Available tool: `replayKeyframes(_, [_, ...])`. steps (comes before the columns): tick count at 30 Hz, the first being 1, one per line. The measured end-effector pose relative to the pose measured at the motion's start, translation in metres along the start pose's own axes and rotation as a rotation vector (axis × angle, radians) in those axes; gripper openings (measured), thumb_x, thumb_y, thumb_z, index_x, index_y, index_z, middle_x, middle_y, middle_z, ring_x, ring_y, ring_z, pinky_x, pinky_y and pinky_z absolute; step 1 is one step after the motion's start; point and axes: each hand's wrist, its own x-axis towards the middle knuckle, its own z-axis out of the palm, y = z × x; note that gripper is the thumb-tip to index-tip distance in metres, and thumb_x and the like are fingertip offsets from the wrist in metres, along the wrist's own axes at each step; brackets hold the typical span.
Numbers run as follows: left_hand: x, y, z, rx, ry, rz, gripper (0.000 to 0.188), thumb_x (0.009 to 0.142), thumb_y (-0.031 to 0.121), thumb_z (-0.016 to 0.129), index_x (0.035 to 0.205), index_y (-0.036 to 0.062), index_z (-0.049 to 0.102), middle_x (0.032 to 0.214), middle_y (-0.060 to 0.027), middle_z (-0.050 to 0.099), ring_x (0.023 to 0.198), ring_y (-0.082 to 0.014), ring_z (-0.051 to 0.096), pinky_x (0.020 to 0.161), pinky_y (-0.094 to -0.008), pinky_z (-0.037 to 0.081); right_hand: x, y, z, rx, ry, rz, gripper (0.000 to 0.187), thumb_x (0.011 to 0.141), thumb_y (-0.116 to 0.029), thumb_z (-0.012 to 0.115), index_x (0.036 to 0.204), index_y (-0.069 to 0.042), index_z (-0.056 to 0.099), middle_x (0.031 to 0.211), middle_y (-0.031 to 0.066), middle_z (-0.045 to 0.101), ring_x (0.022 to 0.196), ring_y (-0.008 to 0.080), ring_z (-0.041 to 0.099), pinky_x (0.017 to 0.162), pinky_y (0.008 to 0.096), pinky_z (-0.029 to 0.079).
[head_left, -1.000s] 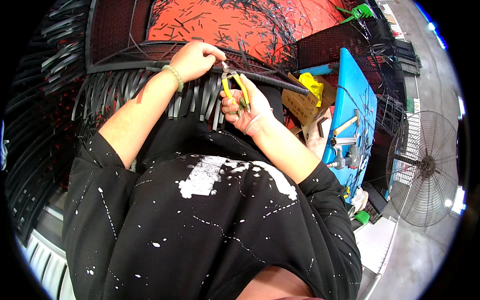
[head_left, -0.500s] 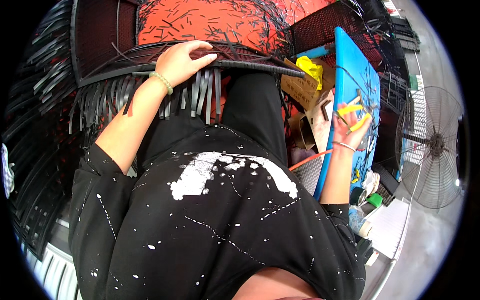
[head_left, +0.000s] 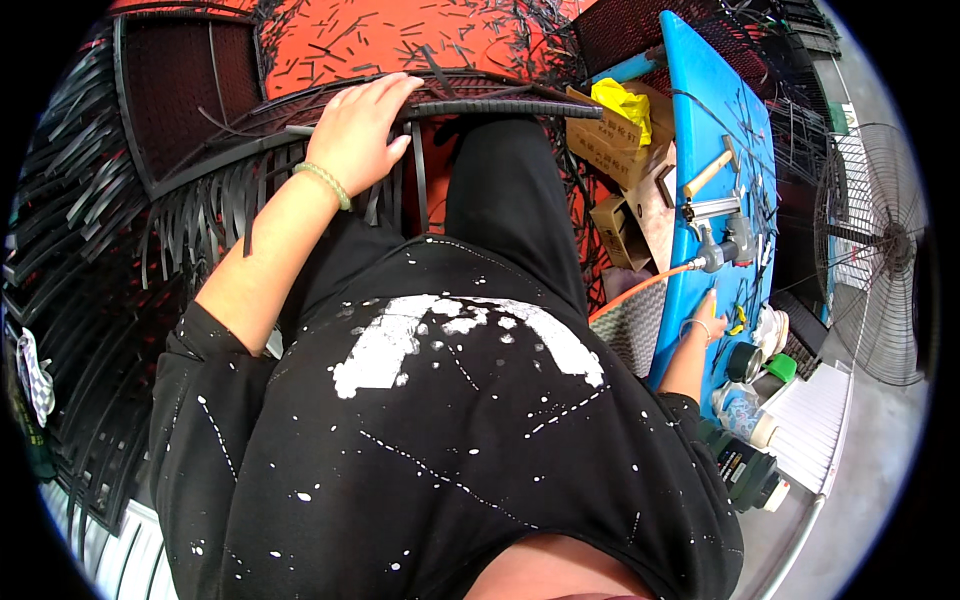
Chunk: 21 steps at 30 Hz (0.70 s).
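Note:
My left hand [head_left: 365,130], with a beaded bracelet at its wrist, lies over the near rim of a dark woven strip panel [head_left: 480,108] across my lap. Its fingers are stretched out on the rim and the thumb stands apart. Loose flat black strips [head_left: 205,240] hang from the rim. My right hand [head_left: 712,322] is low over the blue table [head_left: 690,120] at my right, beside a small yellow-handled tool [head_left: 739,318]; its fingers are partly hidden. Farther up the table lie an air nail gun [head_left: 722,248] on an orange hose [head_left: 640,290] and a wooden-handled hammer [head_left: 708,174].
Cardboard boxes [head_left: 605,150] with a yellow bag [head_left: 622,105] stand left of the table. Cut strip pieces litter the red floor [head_left: 350,35]. A green lid [head_left: 780,368] and a bottle [head_left: 742,412] sit by the table's near end. A large fan [head_left: 890,240] stands at the far right.
My right hand, which held something yellow-handled above the table, has moved down toward its near end; that thing no longer shows in it. My left hand's fingers have come to rest over the rim.

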Motion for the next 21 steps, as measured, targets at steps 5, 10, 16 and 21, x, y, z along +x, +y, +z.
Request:
replayKeyframes(5, [0.000, -0.001, -0.001, -0.111, 0.105, 0.300, 0.040, 0.077, 0.008, 0.065, 0.116, 0.0101, 0.059, 0.126, -0.0082, 0.056, 0.118, -0.0274, 0.052, 0.101, -0.0417, 0.040, 0.001, -0.047, -0.019, 0.110, 0.129, -0.186, 0.089, 0.070, -0.071, 0.063, 0.127, -0.004, 0.053, 0.130, 0.0202, 0.052, 0.122, 0.0360, 0.047, 0.101, 0.0490, 0.036])
replayKeyframes(10, [-0.003, 0.007, 0.010, -0.356, 0.087, 0.357, 0.025, 0.088, 0.011, 0.058, 0.111, 0.0037, 0.061, 0.109, -0.0115, 0.064, 0.105, -0.0297, 0.060, 0.091, -0.0381, 0.048, -0.066, -0.165, -0.034, 0.606, 0.163, -0.976, 0.061, 0.076, -0.032, 0.078, 0.121, 0.001, 0.054, 0.117, 0.0196, 0.057, 0.109, 0.0350, 0.052, 0.096, 0.0428, 0.041])
replayKeyframes(16, [0.012, 0.017, 0.015, -0.560, 0.031, 0.173, 0.026, 0.098, 0.020, 0.047, 0.095, 0.0010, 0.064, 0.089, -0.0133, 0.067, 0.084, -0.0285, 0.065, 0.076, -0.0356, 0.051, -0.251, -0.310, -0.096, 0.785, -0.469, -1.775, 0.053, 0.073, -0.021, 0.076, 0.119, -0.006, 0.056, 0.116, 0.0141, 0.057, 0.111, 0.0328, 0.053, 0.098, 0.0405, 0.042])
replayKeyframes(21, [0.019, 0.026, 0.015, -0.795, 0.003, -0.049, 0.036, 0.100, 0.023, 0.044, 0.079, -0.0003, 0.061, 0.069, -0.0102, 0.060, 0.064, -0.0218, 0.061, 0.064, -0.0329, 0.048, -0.330, -0.369, -0.087, 0.440, -0.792, -1.974, 0.053, 0.069, -0.027, 0.076, 0.115, -0.008, 0.058, 0.114, 0.0119, 0.057, 0.109, 0.0317, 0.055, 0.095, 0.0415, 0.043])
